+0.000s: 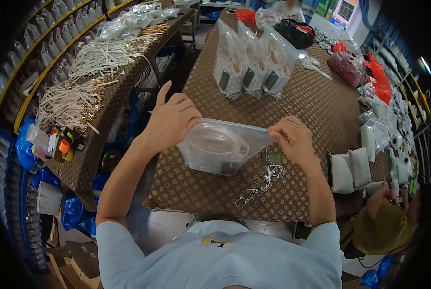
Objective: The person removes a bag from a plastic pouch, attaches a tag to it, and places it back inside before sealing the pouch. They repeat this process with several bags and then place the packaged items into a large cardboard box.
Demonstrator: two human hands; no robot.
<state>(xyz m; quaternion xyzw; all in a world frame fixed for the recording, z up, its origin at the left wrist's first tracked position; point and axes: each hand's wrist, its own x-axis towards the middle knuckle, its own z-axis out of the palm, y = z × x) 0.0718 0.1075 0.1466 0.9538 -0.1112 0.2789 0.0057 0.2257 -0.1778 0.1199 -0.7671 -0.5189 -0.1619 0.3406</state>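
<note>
Between my two hands hangs a clear zip bag (222,149) with a coiled white cord inside, held just above the brown patterned table (316,103). My left hand (169,120) pinches the bag's top left corner. My right hand (292,137) pinches the top right end of the seal. Under the bag lie a small dark card (272,158) and a loose tangle of white cord (261,183) on the tablecloth.
Three filled clear bags (251,62) stand upright farther back on the table. White pouches (350,168) lie at right, more packed bags along the right edge. A side table at left holds white straps (88,82). Another person (386,221) crouches lower right.
</note>
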